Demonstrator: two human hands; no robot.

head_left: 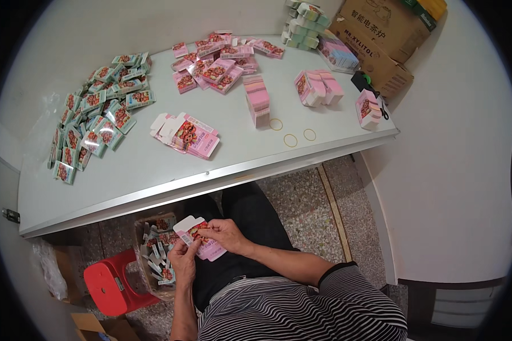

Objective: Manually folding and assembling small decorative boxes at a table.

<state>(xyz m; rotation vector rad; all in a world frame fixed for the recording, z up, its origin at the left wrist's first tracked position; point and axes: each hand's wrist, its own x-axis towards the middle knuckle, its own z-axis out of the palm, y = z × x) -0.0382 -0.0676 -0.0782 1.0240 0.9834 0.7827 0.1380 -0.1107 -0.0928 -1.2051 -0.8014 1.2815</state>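
Note:
Over my lap I hold a flat pink carton (pixel 212 251) with printed fruit pictures and open end flaps. My left hand (pixel 183 262) pinches its left edge, thumb on the front. My right hand (pixel 228 235) grips the upper right side, fingers across its face. On the table ahead lies a small stack of flattened pink cartons (pixel 198 136). Behind it is a heap of folded pink boxes (pixel 219 65), and a tall pink stack (pixel 257 101) stands to its right. Several green boxes (pixel 99 108) are piled at the left.
Three yellow rubber bands (pixel 290 140) lie near the table's front edge (pixel 210 173). Pink bundles (pixel 318 88), scissors (pixel 384 112) and brown cardboard boxes (pixel 375 40) are at the right. Below the table are a carton of green boxes (pixel 160 256) and a red stool (pixel 105 287).

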